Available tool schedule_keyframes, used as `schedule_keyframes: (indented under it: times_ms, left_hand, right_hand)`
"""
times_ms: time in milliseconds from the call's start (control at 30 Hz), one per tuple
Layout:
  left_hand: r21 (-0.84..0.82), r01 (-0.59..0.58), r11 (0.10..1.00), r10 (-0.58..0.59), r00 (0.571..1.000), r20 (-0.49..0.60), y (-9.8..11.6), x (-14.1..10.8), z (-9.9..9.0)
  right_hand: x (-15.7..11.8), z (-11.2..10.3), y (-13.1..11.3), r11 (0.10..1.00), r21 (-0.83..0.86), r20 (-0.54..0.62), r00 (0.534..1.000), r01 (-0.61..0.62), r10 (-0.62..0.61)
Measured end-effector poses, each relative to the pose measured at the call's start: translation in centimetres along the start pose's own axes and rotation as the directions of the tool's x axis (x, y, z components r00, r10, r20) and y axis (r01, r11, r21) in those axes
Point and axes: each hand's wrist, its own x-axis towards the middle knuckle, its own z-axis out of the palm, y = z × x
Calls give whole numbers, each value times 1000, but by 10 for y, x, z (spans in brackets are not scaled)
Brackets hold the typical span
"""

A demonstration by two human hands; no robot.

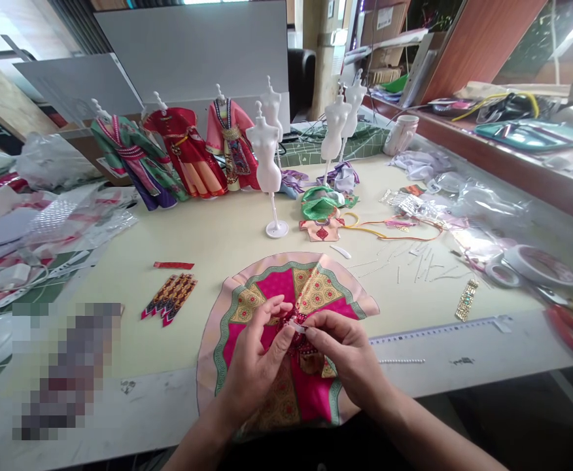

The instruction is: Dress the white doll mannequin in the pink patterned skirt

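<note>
A round doll skirt (271, 288) lies spread in front of me, with magenta and gold patterned panels, a green wavy band and a pale pink hem. Over its gathered dark red waist, my left hand (261, 343) has its thumb pressed at the waist while its upper fingers arch above. My right hand (343, 343) pinches a small white strip (298, 327) between thumb and forefinger. The strip's left end meets my left thumb, and the fingers partly cover the waist.
White doll mannequins (268, 154) stand behind, some wearing dresses (178, 154). Patterned fabric pieces (171, 297) lie left. At right are a ruler (434, 329), a bead string (401, 361), a gold trim (466, 299), scissors (568, 320) and tape rolls (541, 265). A tiny peach top (322, 229) lies ahead.
</note>
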Motion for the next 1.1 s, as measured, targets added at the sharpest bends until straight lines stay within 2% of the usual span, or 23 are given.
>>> schedule_keyframes:
  times_ms: [67, 133, 200, 267, 367, 433, 567, 667, 733, 967, 1033, 1100]
  left_hand:
    - [-200, 142, 969, -116, 984, 138, 0, 3, -2]
    - [-335, 235, 912, -178, 965, 192, 1, 5, -4]
    - [-412, 251, 876, -191, 965, 180, 3, 7, -6]
    - [-426, 215, 879, -157, 973, 168, 7, 9, -11]
    - [-350, 153, 924, -79, 973, 216, 18, 16, -23]
    - [-256, 99, 962, -23, 958, 287, 26, 24, -32]
    - [-61, -54, 997, 76, 878, 473, 40, 40, -45]
    - [48, -149, 988, 99, 835, 541, 41, 47, -46]
    - [87, -176, 980, 103, 836, 539, 38, 48, -44]
    - [107, -210, 972, 139, 877, 460, 26, 44, -40]
    - [172, -269, 947, 195, 913, 358, 26, 40, -38]
    - [287, -354, 890, 311, 933, 183, 26, 32, -35]
  right_hand:
    - [0, 0, 2, 1000, 27, 7, 1000, -8, 8]
    - [0, 0, 4, 998, 56, 16, 999, -29, 29]
    - [0, 0, 5, 995, 78, 36, 998, -56, 53]
    - [0, -1, 3, 995, 71, 67, 996, -67, 62]
    - [1, -3, -3, 999, 16, 125, 991, -42, 39]
    - [3, -3, -7, 1000, -6, 164, 986, -21, 21]
    - [4, 1, -12, 1000, -14, 220, 975, -12, 15]
    - [4, 4, -12, 1000, -20, 222, 975, -15, 19]
    - [4, 5, -10, 1000, -12, 212, 977, -28, 30]
    - [5, 3, -3, 999, 13, 174, 984, -47, 44]
    - [4, 4, 0, 998, 20, 158, 986, -51, 48]
    - [4, 5, 2, 998, 32, 137, 989, -56, 51]
